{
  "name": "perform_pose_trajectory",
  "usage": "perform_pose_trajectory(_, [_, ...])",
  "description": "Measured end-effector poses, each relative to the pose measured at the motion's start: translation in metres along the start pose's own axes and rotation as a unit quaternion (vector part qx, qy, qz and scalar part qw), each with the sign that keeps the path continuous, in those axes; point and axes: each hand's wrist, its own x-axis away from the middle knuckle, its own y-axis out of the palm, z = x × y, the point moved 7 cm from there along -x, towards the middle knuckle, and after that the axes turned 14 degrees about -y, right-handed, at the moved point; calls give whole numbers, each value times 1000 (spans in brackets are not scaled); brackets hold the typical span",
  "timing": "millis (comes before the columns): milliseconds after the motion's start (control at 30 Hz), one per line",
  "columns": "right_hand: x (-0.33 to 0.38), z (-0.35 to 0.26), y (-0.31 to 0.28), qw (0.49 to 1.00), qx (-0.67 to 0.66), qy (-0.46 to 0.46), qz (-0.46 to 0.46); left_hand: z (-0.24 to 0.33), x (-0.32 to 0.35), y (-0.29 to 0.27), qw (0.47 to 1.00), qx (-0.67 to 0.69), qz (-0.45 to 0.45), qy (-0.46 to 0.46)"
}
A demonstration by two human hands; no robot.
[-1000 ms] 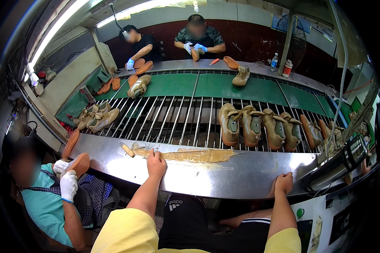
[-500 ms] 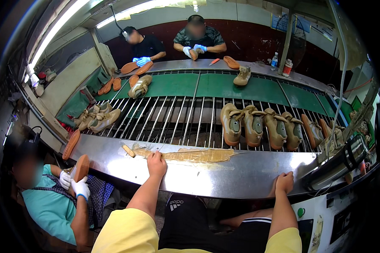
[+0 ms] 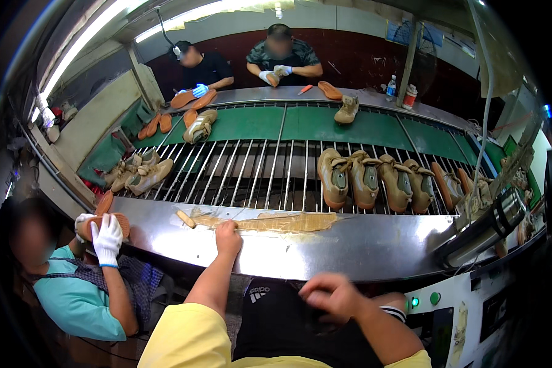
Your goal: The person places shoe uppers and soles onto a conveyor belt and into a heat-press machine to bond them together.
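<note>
My left hand (image 3: 228, 238) rests on the metal ledge (image 3: 276, 254), fingers closed beside a strip of brown tape (image 3: 288, 223). Whatever it may be gripping is hidden by the fingers. A short tan stick-like piece (image 3: 186, 219) lies to the left of that hand. My right hand (image 3: 334, 297) hangs over my lap in front of the ledge, bent at the wrist and smeared by motion, so its grip is unclear. Beyond the ledge, on the right, several tan shoes with gum soles (image 3: 365, 183) stand in a row on the roller conveyor (image 3: 276, 178).
More shoes (image 3: 148, 176) lie at the conveyor's left. A dark steel thermos (image 3: 487, 230) leans at the right, above a white control box (image 3: 454, 294). A person in teal (image 3: 83, 300) at my left holds a shoe; two others work across the conveyor, near loose soles (image 3: 193, 98).
My right hand has left the ledge's right end and swung left over my lap. My left hand stays in place. The person at left has raised the shoe.
</note>
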Motion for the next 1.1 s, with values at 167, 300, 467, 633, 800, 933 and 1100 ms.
perform_pose_trajectory(167, [7,-165,144,783,-301,-344,-422,8,-5,9,1000,16,-7,16])
perform_pose_trajectory(300, [17,-195,193,681,-366,-367,-517,0,-5,3,1000,9,-7,2])
perform_pose_trajectory(467, [20,-200,216,712,-372,-354,-480,-9,-5,2,1000,5,-26,2])
perform_pose_trajectory(633, [17,-200,223,726,-372,-352,-459,-6,-6,0,1000,-1,-12,8])
perform_pose_trajectory(800, [17,-199,229,736,-369,-350,-447,-13,-7,1,1000,-6,-22,-21])
perform_pose_trajectory(933, [16,-199,232,739,-369,-348,-443,-14,-10,1,997,-23,-53,-41])
perform_pose_trajectory(1100, [16,-198,236,744,-366,-347,-438,-13,-10,-3,999,-17,-30,-28])
